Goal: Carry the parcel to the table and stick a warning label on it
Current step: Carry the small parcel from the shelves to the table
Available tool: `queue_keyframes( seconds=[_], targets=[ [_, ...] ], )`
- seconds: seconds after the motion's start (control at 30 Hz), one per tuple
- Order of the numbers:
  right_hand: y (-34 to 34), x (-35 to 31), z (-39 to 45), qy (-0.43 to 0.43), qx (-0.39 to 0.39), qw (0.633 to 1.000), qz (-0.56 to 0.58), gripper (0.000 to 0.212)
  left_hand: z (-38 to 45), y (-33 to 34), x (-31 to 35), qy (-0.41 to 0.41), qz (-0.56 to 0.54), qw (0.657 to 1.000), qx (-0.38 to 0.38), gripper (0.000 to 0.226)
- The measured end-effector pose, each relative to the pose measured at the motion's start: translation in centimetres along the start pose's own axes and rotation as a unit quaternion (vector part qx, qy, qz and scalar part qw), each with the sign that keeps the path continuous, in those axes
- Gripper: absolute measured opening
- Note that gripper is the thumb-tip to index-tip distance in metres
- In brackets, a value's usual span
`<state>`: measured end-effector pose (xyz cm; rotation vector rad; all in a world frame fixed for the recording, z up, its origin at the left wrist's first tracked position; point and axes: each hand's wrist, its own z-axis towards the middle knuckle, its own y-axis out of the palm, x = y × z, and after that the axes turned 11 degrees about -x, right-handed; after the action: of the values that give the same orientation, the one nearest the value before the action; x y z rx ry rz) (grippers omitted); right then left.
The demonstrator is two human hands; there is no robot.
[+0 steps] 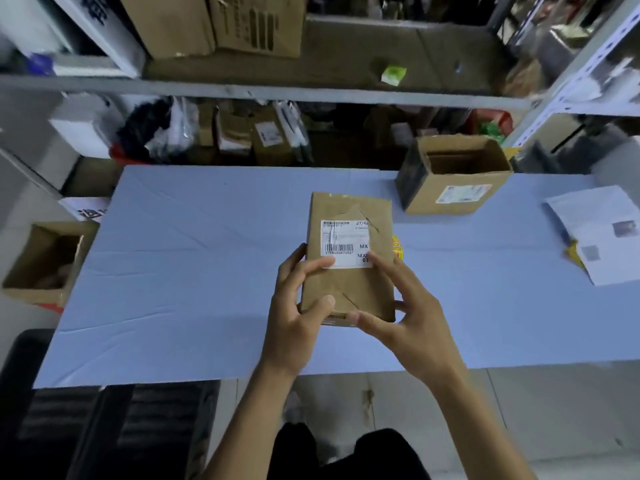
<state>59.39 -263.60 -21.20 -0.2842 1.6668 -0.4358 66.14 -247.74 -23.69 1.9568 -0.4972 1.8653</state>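
Note:
A flat brown parcel with a white shipping label is held over the middle of the blue table. My left hand grips its near left edge, thumb on the lower end and fingers on the label. My right hand holds the near right edge, fingers spread along the side. A yellow and red sticker roll peeks out from behind the parcel's right edge, mostly hidden.
An open cardboard box stands at the table's back right. White printed sheets lie at the right edge. Another open box sits on the floor at left. Grey shelving full of cartons runs behind the table.

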Motion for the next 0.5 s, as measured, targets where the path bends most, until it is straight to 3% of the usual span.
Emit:
queue_keyframes(
  seconds=[0.27, 0.5],
  targets=[
    [-2.8, 3.6, 4.4, -0.012, -0.076, 0.997, 0.022, 0.074, 3.4, 2.7, -2.4, -0.014, -0.007, 0.997, 0.077, 0.047],
    [-4.7, 11.9, 7.1, -0.042, -0.172, 0.984, 0.026, 0.071, 4.1, 8.4, -9.4, -0.028, 0.044, 0.983, 0.176, 0.050]
  ],
)
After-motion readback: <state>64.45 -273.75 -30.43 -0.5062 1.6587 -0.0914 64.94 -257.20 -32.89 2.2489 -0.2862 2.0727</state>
